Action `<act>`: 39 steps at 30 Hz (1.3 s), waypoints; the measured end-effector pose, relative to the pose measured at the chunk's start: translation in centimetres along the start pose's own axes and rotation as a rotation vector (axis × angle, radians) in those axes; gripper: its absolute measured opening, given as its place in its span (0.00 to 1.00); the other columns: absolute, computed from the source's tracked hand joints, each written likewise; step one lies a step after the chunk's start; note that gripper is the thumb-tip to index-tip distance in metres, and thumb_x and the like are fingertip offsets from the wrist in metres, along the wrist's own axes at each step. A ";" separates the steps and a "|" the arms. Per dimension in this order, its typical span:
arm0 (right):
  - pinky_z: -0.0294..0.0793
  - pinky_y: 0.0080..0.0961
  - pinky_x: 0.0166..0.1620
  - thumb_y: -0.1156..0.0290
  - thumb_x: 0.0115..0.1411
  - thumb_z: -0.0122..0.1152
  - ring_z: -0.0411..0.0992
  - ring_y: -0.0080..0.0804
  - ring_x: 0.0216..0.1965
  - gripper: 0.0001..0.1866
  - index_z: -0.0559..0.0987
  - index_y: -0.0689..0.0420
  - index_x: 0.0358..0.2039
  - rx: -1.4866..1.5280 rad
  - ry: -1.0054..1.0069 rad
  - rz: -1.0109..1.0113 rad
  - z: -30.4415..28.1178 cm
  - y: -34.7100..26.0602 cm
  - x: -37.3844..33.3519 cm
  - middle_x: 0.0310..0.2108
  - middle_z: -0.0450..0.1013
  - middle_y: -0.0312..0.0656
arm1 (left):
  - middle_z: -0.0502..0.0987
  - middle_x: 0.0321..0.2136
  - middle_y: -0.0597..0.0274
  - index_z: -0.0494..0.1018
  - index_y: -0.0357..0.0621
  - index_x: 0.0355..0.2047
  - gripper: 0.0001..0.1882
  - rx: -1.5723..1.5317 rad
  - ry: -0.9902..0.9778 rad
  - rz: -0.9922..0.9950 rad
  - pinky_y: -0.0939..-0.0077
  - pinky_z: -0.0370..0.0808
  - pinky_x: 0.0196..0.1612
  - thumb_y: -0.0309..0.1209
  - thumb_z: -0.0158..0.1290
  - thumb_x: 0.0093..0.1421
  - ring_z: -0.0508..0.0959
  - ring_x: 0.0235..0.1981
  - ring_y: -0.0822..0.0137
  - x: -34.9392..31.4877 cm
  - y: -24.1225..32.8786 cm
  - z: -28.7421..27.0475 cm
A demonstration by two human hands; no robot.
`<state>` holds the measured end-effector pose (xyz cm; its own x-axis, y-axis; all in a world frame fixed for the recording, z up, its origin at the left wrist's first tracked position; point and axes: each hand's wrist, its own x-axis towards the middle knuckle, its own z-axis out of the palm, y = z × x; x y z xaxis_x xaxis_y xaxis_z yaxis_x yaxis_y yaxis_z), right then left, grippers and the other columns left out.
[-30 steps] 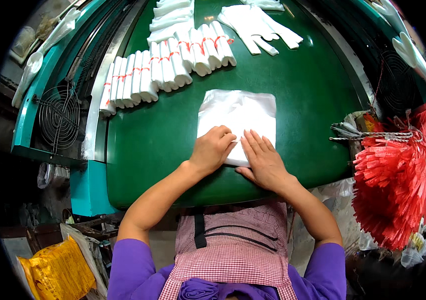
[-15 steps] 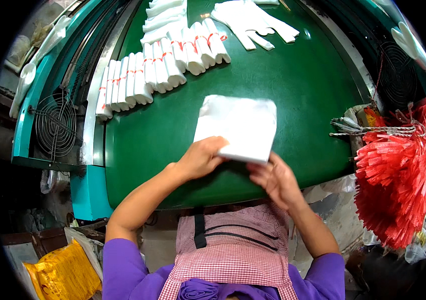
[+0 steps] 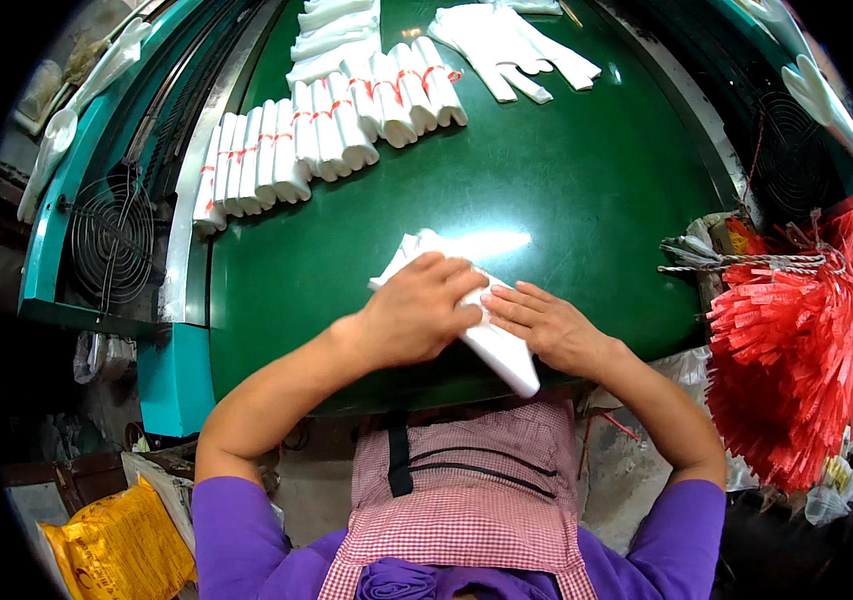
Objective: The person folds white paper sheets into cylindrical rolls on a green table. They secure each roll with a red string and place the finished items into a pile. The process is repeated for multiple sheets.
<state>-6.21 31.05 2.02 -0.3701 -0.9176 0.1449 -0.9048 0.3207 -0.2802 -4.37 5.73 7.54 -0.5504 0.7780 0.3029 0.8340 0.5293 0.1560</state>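
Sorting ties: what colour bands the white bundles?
Red, on the bundles; head view shows it best.

Head camera: single fisheye view, looking steeply down, close above green worktop [image 3: 586,200]; forearms enter from lower edge.

We are in a small workshop, at a packing station for gloves. We sit at a green conveyor belt [image 3: 566,190] set in a teal metal frame [image 3: 176,375] with round fan grilles [image 3: 111,240] on both sides. Rows of folded white bundles [image 3: 326,125] tied with red bands lie across the belt, and loose white gloves [image 3: 506,40] lie further up. A thick bunch of red plastic ties [image 3: 796,360] hangs at our right. White hand-shaped forms [image 3: 826,95] stand along the machine's edges. We wear a checked apron [image 3: 466,500]. A yellow sack [image 3: 116,545] and clutter sit on the floor at our left.
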 end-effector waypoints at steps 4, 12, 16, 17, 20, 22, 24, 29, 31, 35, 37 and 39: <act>0.52 0.43 0.67 0.71 0.58 0.52 0.55 0.46 0.66 0.24 0.70 0.63 0.56 0.192 -0.094 0.068 -1.6 -0.6 -0.8 0.61 0.62 0.51 | 0.70 0.55 0.55 0.76 0.45 0.29 0.08 -0.141 -0.208 -0.133 0.42 0.62 0.56 0.29 0.60 0.46 0.66 0.58 0.43 -1.0 -1.2 1.2; 0.61 0.45 0.61 0.56 0.53 0.64 0.63 0.55 0.57 0.31 0.73 0.68 0.49 0.026 0.039 0.243 -1.2 -7.0 -1.2 0.54 0.66 0.59 | 0.72 0.52 0.50 0.73 0.45 0.44 0.19 -0.045 -0.211 -0.180 0.48 0.69 0.51 0.32 0.59 0.51 0.70 0.54 0.46 -3.8 4.4 1.1; 0.71 0.41 0.43 0.60 0.57 0.61 0.71 0.50 0.41 0.17 0.78 0.64 0.33 0.398 0.176 0.469 -1.8 -4.0 -0.4 0.39 0.74 0.51 | 0.77 0.33 0.54 0.75 0.43 0.37 0.12 -0.264 -0.123 -0.500 0.61 0.75 0.37 0.33 0.59 0.54 0.77 0.37 0.53 -5.6 1.3 1.0; 0.72 0.42 0.39 0.60 0.58 0.60 0.72 0.50 0.37 0.15 0.78 0.62 0.31 0.350 0.271 0.544 -0.8 -3.0 0.0 0.35 0.74 0.52 | 0.76 0.26 0.56 0.75 0.42 0.34 0.11 -0.144 -0.049 -0.493 0.63 0.75 0.33 0.34 0.59 0.54 0.77 0.32 0.54 -4.4 0.2 1.4; 0.74 0.35 0.37 0.65 0.59 0.60 0.75 0.39 0.34 0.13 0.78 0.64 0.37 0.574 0.520 0.659 0.8 -1.4 0.9 0.33 0.76 0.47 | 0.75 0.29 0.59 0.75 0.43 0.32 0.11 -0.066 0.018 -0.411 0.61 0.73 0.37 0.36 0.59 0.53 0.75 0.34 0.55 -2.1 -0.9 2.5; 0.75 0.30 0.37 0.68 0.60 0.60 0.77 0.33 0.34 0.14 0.78 0.65 0.40 0.885 0.718 0.664 1.4 -1.3 0.2 0.31 0.77 0.44 | 0.74 0.37 0.59 0.75 0.44 0.39 0.18 -0.063 0.055 -0.224 0.64 0.73 0.42 0.40 0.61 0.51 0.74 0.39 0.57 -0.6 -0.2 2.6; 0.77 0.20 0.34 0.68 0.61 0.60 0.76 0.28 0.36 0.21 0.72 0.63 0.53 1.254 0.999 0.869 1.4 -1.5 -2.6 0.39 0.75 0.42 | 0.74 0.41 0.56 0.74 0.44 0.45 0.24 -0.208 -0.106 -0.301 0.65 0.73 0.43 0.44 0.61 0.51 0.74 0.41 0.56 -0.4 0.3 3.1; 0.72 0.19 0.33 0.58 0.67 0.50 0.72 0.26 0.40 0.25 0.63 0.57 0.60 1.330 1.767 0.767 -1.7 0.1 -10.1 0.47 0.71 0.41 | 0.73 0.35 0.54 0.73 0.41 0.43 0.23 -0.549 -0.262 -0.483 0.62 0.73 0.41 0.45 0.60 0.54 0.74 0.37 0.53 -0.4 0.2 3.7; 0.70 0.19 0.33 0.59 0.68 0.51 0.72 0.23 0.37 0.20 0.69 0.57 0.54 1.255 1.877 0.712 -3.4 2.0 -9.8 0.42 0.73 0.38 | 0.73 0.33 0.53 0.72 0.40 0.41 0.22 -0.564 -0.255 -0.515 0.62 0.73 0.40 0.44 0.60 0.54 0.75 0.36 0.51 -1.3 1.2 3.8; 0.69 0.17 0.29 0.63 0.67 0.52 0.71 0.21 0.26 0.12 0.76 0.58 0.37 1.053 1.918 0.759 -1.7 3.6 -7.2 0.27 0.73 0.34 | 0.75 0.40 0.53 0.70 0.38 0.40 0.17 -0.820 -0.290 -0.717 0.67 0.73 0.43 0.37 0.58 0.58 0.77 0.41 0.57 -3.9 3.5 2.0; 0.69 0.16 0.25 0.65 0.67 0.52 0.72 0.22 0.23 0.12 0.77 0.60 0.35 0.925 1.577 0.978 0.3 0.6 -2.9 0.26 0.75 0.37 | 0.75 0.44 0.56 0.71 0.37 0.43 0.17 -1.092 -0.129 -0.838 0.69 0.72 0.46 0.34 0.58 0.58 0.76 0.44 0.62 -7.5 3.3 2.6; 0.71 0.19 0.22 0.72 0.63 0.54 0.76 0.24 0.24 0.08 0.78 0.63 0.36 1.272 0.934 0.873 3.2 -3.6 0.3 0.29 0.77 0.42 | 0.76 0.46 0.59 0.71 0.36 0.45 0.17 -1.354 -0.042 -0.855 0.71 0.71 0.48 0.31 0.58 0.57 0.75 0.46 0.66 -9.1 3.5 2.4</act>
<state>-2.41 28.90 0.08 -0.9917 -0.0350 -0.1235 0.1279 -0.1820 -0.9750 3.45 1.37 3.04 -0.8335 0.4449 -0.3276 -0.2989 0.1355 0.9446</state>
